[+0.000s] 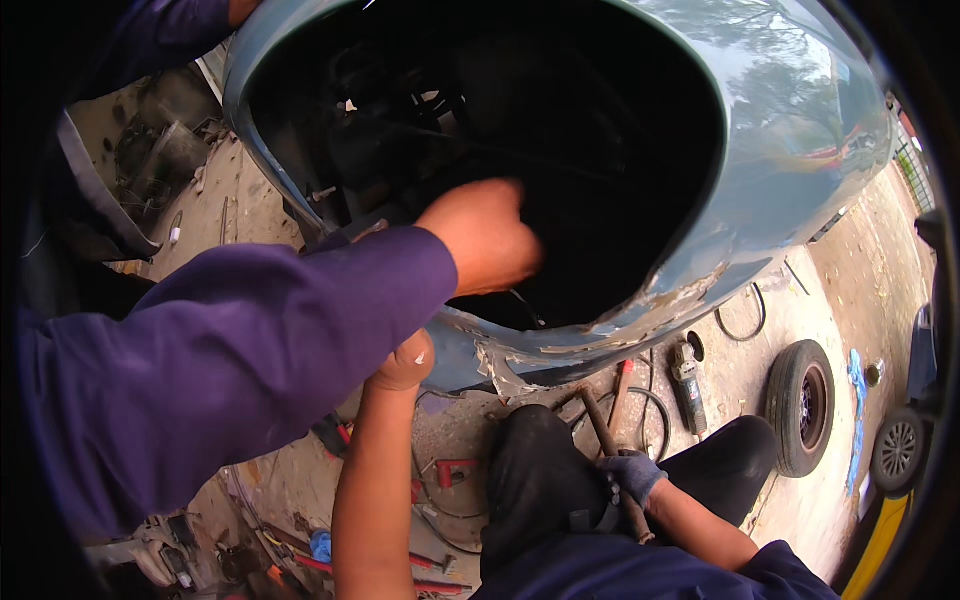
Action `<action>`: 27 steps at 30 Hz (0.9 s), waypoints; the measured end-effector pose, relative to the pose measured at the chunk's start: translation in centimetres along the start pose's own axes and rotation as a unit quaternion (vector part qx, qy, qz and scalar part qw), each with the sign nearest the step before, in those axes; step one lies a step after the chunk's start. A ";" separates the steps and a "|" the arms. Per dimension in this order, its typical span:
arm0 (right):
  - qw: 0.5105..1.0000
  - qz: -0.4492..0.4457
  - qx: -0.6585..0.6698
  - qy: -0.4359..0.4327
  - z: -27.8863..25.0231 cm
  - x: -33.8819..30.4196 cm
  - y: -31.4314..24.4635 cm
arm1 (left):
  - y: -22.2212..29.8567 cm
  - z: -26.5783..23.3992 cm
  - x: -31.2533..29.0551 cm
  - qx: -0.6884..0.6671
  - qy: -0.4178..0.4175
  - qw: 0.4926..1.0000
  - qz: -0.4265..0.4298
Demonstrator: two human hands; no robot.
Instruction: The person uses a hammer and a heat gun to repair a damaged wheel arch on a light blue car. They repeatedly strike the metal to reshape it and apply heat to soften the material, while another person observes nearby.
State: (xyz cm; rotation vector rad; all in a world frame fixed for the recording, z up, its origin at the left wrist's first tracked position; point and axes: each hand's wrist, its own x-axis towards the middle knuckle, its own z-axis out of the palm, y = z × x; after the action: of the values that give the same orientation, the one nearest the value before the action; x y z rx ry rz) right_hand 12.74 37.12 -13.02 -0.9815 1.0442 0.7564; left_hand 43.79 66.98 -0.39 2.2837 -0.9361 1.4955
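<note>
A blue-grey car body panel with a large round opening fills the upper middle. Its lower lip is cracked and flaking. My left hand is bare and reaches up to the panel's lower left edge; a co-worker's sleeve covers its fingers. In a grey glove, my right hand rests between my knees, closed round a long brown tool handle. I cannot make out the tool's head. From the left, a co-worker's purple sleeve crosses in front of me, and that person's blurred hand is at the opening.
An angle grinder lies on the ground beyond my knees, near black cables. Farther right are a loose wheel and another car's wheel. Several tools and red-handled items lie at lower left. Another purple sleeve shows at upper left.
</note>
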 end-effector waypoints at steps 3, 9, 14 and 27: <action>0.999 0.039 -0.017 0.027 0.4 1.4 -0.3 | 1.0 0.6 0.8 -0.223 0.050 0.956 -0.183; 0.997 0.062 -0.034 0.044 1.3 2.8 -1.2 | 0.9 0.0 1.3 -0.331 0.018 0.903 -0.273; 0.995 0.063 -0.063 0.051 2.2 3.5 -1.5 | 0.6 -0.4 0.7 -0.310 0.001 0.909 -0.279; 0.998 0.023 -0.049 0.044 4.2 5.0 -0.9 | 1.6 -0.7 5.6 -0.281 0.004 0.942 -0.182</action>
State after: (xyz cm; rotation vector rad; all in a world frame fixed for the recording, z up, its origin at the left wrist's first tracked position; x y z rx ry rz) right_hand 16.67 40.95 -16.76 -1.0852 1.1172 0.8158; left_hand 43.75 64.08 4.66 1.8915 -0.7570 0.9309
